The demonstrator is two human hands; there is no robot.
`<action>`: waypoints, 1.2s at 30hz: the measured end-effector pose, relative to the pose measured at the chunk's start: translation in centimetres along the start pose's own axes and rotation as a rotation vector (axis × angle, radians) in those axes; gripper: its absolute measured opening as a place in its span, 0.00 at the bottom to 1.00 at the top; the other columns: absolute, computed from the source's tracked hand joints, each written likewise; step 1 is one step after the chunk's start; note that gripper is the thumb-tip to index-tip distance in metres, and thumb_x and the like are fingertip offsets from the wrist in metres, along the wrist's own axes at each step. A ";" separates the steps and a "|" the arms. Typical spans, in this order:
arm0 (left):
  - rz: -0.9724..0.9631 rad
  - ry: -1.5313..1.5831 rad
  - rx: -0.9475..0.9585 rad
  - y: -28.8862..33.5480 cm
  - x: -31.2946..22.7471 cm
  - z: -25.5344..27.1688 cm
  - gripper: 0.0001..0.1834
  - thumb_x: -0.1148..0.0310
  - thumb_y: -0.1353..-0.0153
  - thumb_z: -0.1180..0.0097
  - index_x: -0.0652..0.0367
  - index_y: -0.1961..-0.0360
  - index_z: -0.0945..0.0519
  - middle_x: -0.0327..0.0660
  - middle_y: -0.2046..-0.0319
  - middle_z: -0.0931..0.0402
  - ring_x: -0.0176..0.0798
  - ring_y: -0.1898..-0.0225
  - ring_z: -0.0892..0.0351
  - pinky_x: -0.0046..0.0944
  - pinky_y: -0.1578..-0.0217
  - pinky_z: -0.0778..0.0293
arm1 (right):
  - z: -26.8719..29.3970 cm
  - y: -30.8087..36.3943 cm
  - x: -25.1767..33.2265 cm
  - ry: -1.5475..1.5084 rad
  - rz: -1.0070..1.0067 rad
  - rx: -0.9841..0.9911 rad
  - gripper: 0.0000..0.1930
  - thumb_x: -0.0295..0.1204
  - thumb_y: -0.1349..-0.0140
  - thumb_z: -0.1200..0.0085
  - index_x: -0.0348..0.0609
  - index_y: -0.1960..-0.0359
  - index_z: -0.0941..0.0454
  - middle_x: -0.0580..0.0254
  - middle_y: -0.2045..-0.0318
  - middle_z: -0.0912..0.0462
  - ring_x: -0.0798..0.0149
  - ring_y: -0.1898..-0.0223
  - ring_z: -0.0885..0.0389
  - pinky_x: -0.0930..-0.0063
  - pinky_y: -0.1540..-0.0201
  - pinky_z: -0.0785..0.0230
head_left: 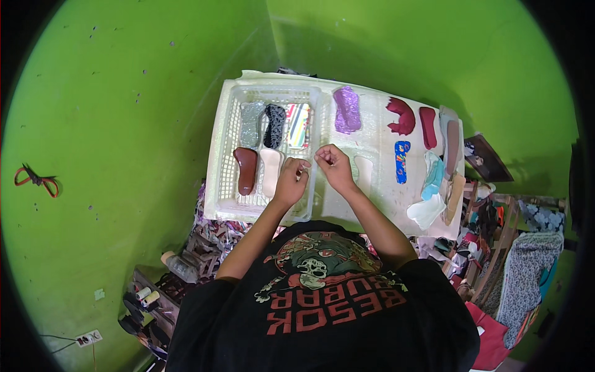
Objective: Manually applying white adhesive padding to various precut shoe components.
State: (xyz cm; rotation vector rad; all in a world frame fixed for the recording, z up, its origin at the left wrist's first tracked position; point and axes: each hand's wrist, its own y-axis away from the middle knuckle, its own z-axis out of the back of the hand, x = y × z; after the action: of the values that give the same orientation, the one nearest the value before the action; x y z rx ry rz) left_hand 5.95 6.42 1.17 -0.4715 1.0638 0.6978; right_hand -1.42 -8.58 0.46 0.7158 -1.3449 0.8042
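Observation:
Over the right rim of a white plastic basket [315, 124], my left hand [291, 181] has its fingers curled in beside a cream sole-shaped piece [270, 168]. Just right of that rim, my right hand [334, 166] holds its fingertips pinched together. The two hands are close but apart; anything in them is too small or hidden to make out. Also in the basket lie a brown piece [246, 171], a grey glittery one [251, 123], a black patterned one [274, 126] and a striped one [299, 125].
On the white tabletop [378, 118] right of the basket are a shiny purple piece [347, 110], dark red pieces [402, 116], a blue patterned piece [402, 162] and a pale sole shape [364, 172]. Several flat pieces overlap along the right edge. Fabric heaps [530, 273] and wooden racks flank the table.

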 end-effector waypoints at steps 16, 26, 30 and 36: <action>0.012 0.151 0.291 0.0 -1.6 -13.0 0.15 0.78 0.43 0.50 0.62 0.53 0.22 0.44 0.58 0.26 0.36 0.62 0.26 0.34 0.61 0.29 | 12.7 7.0 -6.3 0.046 -0.190 -0.158 0.03 0.22 0.40 0.44 0.39 0.65 0.24 0.69 0.74 0.24 0.77 0.74 0.29 0.82 0.69 0.35; 0.166 0.012 0.529 2.0 2.9 -19.3 0.33 0.67 0.43 0.43 0.65 0.37 0.35 0.55 0.38 0.37 0.51 0.37 0.37 0.42 0.36 0.41 | 17.6 10.2 -13.1 0.304 -0.468 0.004 0.16 0.28 0.45 0.40 0.36 0.55 0.25 0.60 0.66 0.22 0.66 0.65 0.22 0.73 0.60 0.28; 0.151 -0.059 0.573 2.4 3.9 -20.0 0.36 0.67 0.45 0.42 0.66 0.35 0.38 0.58 0.34 0.43 0.52 0.32 0.44 0.42 0.32 0.48 | 17.6 10.5 -13.6 0.352 -0.503 0.049 0.24 0.29 0.48 0.39 0.34 0.49 0.29 0.56 0.64 0.22 0.61 0.61 0.23 0.70 0.56 0.29; 0.172 -0.340 0.729 2.3 3.4 -19.5 0.40 0.52 0.45 0.43 0.55 0.32 0.39 0.45 0.29 0.50 0.57 0.31 0.49 0.56 0.34 0.48 | 17.2 10.1 -14.6 0.446 -0.430 -0.041 0.29 0.28 0.52 0.37 0.33 0.46 0.32 0.53 0.63 0.23 0.58 0.60 0.22 0.68 0.55 0.29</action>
State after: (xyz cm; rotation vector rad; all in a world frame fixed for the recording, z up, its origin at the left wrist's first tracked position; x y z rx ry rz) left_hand -6.87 -3.80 -10.22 0.3597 0.9600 0.4702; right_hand -19.96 -18.64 -12.40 0.7098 -0.7661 0.5442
